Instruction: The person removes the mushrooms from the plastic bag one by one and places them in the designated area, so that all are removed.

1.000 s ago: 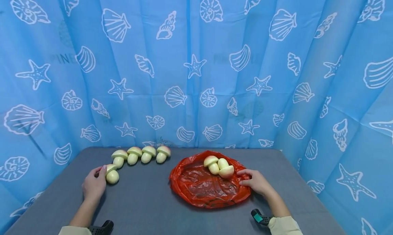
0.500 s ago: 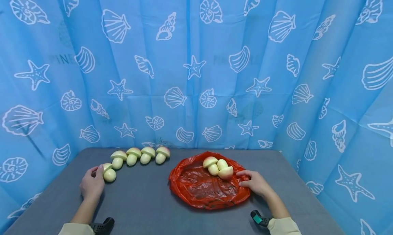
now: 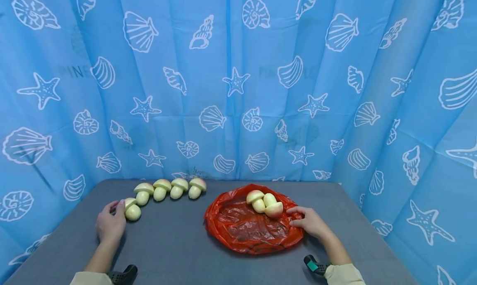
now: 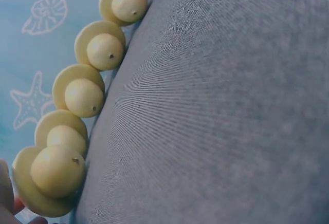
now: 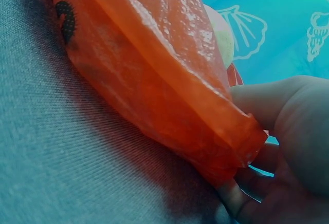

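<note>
My left hand (image 3: 111, 223) holds the cap of a pale yellow-green toy mushroom (image 3: 133, 213) lying at the near end of a line of mushrooms. In the left wrist view, its fingertips (image 4: 18, 204) meet the edge of the cap, and the round stem end faces the camera. At the right, my right hand (image 3: 309, 222) pinches the rim of a red plastic bag (image 3: 223, 240), thumb inside and fingers outside. The bag lies spread open with two mushrooms, one upright (image 3: 256, 201) and one upside down (image 3: 274, 209), against its far right side.
Several more mushrooms (image 3: 162, 189) stand in a row along the back left of the grey table (image 3: 171, 243). A blue curtain (image 3: 238, 111) with white shell prints hangs behind and around the table. Black wrist devices (image 3: 316, 265) sit at both wrists.
My left hand and the mushroom it holds have shifted slightly left, then stayed nearly still over the last half second. The right hand and the bag have not visibly moved.
</note>
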A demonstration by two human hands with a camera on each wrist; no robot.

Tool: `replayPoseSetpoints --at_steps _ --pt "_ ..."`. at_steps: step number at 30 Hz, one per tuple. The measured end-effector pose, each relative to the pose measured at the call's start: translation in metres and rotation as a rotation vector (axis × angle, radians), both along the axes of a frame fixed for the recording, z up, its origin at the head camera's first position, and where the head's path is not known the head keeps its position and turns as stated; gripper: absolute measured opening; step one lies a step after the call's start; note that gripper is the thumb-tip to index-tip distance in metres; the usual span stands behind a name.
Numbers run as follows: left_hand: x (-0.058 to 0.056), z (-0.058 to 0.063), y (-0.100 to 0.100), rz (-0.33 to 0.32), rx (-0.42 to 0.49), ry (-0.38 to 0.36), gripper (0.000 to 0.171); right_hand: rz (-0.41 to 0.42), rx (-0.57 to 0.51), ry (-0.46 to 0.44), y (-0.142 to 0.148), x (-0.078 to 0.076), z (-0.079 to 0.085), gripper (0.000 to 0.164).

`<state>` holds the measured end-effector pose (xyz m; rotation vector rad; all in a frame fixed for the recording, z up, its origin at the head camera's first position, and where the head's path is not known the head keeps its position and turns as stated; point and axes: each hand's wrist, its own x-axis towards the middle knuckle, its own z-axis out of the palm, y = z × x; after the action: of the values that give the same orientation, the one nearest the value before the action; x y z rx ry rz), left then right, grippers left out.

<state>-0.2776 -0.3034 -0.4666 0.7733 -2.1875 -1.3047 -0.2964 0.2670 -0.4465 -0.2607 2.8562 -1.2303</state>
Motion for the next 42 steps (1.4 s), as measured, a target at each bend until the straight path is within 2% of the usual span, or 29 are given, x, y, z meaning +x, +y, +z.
replayPoseSetpoints --at_steps 6,12,17,21,25,29,33,42 --pt "0.003 0.004 0.001 0.01 -0.021 0.017 0.067 -0.005 -0.004 -0.011 -0.001 0.0 0.0 0.031" --pt "0.008 0.015 0.006 0.004 -0.036 0.061 0.066 -0.006 -0.007 -0.011 -0.001 0.0 0.0 0.031" --pt "0.005 0.026 0.016 0.007 -0.064 0.119 0.061 -0.008 -0.005 -0.007 0.0 -0.001 -0.002 0.031" --pt "0.004 0.035 0.033 -0.013 -0.13 0.219 0.052 -0.015 0.0 -0.014 0.0 -0.002 -0.002 0.031" --pt "0.002 0.042 0.049 -0.081 -0.183 0.327 0.046 -0.014 0.002 -0.014 0.0 -0.002 -0.002 0.031" --pt "-0.005 0.048 0.063 -0.164 -0.251 0.39 0.045 -0.012 0.003 -0.009 0.0 -0.002 -0.002 0.031" --pt "-0.015 0.053 0.078 -0.259 -0.306 0.41 0.045 -0.015 -0.004 -0.013 -0.001 -0.001 -0.001 0.031" --pt "-0.038 0.06 0.105 -0.464 -0.398 0.386 0.049 -0.02 -0.009 -0.01 0.0 -0.001 -0.002 0.031"
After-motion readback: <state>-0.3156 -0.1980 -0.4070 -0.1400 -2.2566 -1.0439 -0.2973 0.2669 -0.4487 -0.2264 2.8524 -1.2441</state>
